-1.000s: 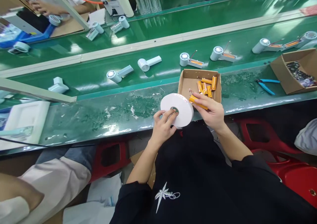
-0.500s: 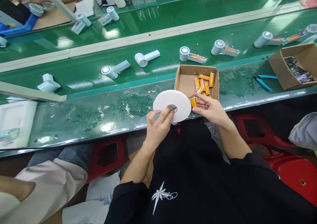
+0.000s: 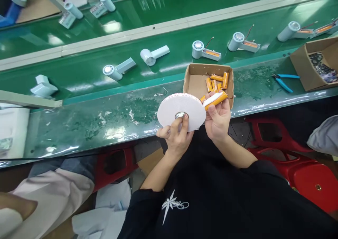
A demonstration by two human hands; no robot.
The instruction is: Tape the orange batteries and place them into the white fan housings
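Observation:
My left hand (image 3: 176, 137) grips a big white roll of tape (image 3: 169, 112) from below, with a finger at its metal core. My right hand (image 3: 218, 118) is closed on an orange cylindrical battery (image 3: 217, 100) held against the roll's right edge; a white strip of tape lies along the battery's top. Just behind them an open cardboard box (image 3: 195, 82) holds several more orange batteries (image 3: 217, 80). Both hands hover over the near edge of the green bench (image 3: 111, 115).
White fan housings (image 3: 118, 69) and others with orange batteries and wires (image 3: 204, 50) lie along the green belt. Blue pliers (image 3: 283, 81) and a second cardboard box (image 3: 315, 64) of parts are at right. A co-worker's legs (image 3: 52, 189) are at lower left. Red stools stand under the bench.
The roll has come up and tilted toward me. The battery has turned from pointing at the roll to lying along its rim with white tape on it.

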